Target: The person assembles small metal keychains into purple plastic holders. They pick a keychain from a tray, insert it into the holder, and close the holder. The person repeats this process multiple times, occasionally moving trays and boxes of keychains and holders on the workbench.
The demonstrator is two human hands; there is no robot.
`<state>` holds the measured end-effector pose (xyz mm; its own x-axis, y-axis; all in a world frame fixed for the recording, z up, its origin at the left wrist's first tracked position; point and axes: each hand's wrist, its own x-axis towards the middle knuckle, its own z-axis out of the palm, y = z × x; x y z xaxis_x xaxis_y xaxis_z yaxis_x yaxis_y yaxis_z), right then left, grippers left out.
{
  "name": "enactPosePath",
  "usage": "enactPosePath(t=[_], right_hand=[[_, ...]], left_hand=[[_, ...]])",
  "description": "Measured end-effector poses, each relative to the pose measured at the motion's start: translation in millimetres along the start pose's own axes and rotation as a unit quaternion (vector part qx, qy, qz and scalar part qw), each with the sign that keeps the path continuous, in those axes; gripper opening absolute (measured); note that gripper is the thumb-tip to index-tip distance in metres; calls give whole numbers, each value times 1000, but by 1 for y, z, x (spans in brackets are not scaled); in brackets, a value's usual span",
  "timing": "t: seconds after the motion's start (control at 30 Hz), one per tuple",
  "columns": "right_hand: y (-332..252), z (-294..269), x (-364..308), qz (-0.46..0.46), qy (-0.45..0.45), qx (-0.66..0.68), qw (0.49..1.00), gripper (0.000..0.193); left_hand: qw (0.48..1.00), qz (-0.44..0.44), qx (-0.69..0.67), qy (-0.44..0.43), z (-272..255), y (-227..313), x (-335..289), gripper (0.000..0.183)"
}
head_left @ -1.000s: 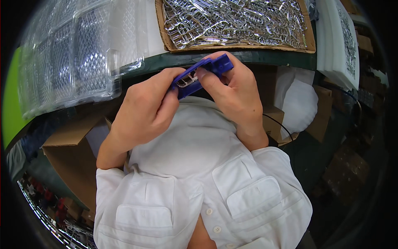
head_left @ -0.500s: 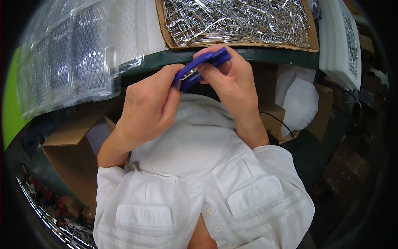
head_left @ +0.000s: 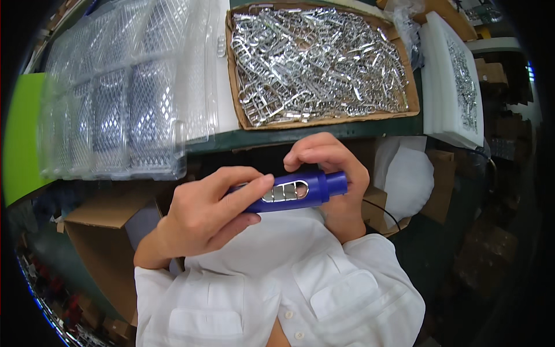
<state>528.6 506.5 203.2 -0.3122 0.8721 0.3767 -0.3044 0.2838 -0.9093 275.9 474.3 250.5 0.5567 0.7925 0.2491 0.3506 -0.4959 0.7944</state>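
A blue plastic tube-shaped part (head_left: 317, 188) lies roughly level in front of my chest. Its side has a long oval chrome insert (head_left: 286, 191) with cross bars, and a narrower round stub sticks out at the right end. My left hand (head_left: 211, 205) is closed on the left end, thumb and index finger along its upper face, hiding that end. My right hand (head_left: 344, 165) is curled around the stub end from behind, its upper fingers bent above the part. Skin shows through the insert's right opening. Some right fingers are hidden behind the part.
Beyond my hands, a shallow cardboard box (head_left: 324, 120) full of shiny metal pieces stands on the green bench. Clear plastic trays (head_left: 124, 115) are stacked left of it, white foam sheets (head_left: 439, 87) right. Below are an open carton (head_left: 104, 211) and a white padded wrap (head_left: 409, 179).
The blue part has turned from a steep slant to nearly level, with its chrome insert now facing me. My right fingers have shifted from pinching it to curling above and behind. The view has tilted.
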Motion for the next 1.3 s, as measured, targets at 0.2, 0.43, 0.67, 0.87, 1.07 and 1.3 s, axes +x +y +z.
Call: enactPosePath(t=[0.2, 0.43, 0.67, 0.87, 1.07, 1.3], right_hand=[[-8, -5, -4, 61, 21, 31, 997, 59], [-5, -7, -4, 78, 18, 12, 997, 56], [-6, -9, -1, 105, 33, 29, 994, 57], [-4, -20, 4, 133, 21, 45, 990, 60], [-24, -26, 20, 167, 16, 78, 983, 73], [-8, -43, 9, 165, 13, 133, 977, 73]], left_hand=[[992, 43, 73, 93, 9, 1, -4, 60], [993, 17, 56, 103, 8, 3, -8, 62], [994, -2, 41, 98, 4, 5, -1, 60], [994, 1, 37, 98, 5, 5, 9, 54], [985, 47, 146, 74, 7, 4, 24, 50], [982, 45, 175, 54, 19, 4, 43, 47]])
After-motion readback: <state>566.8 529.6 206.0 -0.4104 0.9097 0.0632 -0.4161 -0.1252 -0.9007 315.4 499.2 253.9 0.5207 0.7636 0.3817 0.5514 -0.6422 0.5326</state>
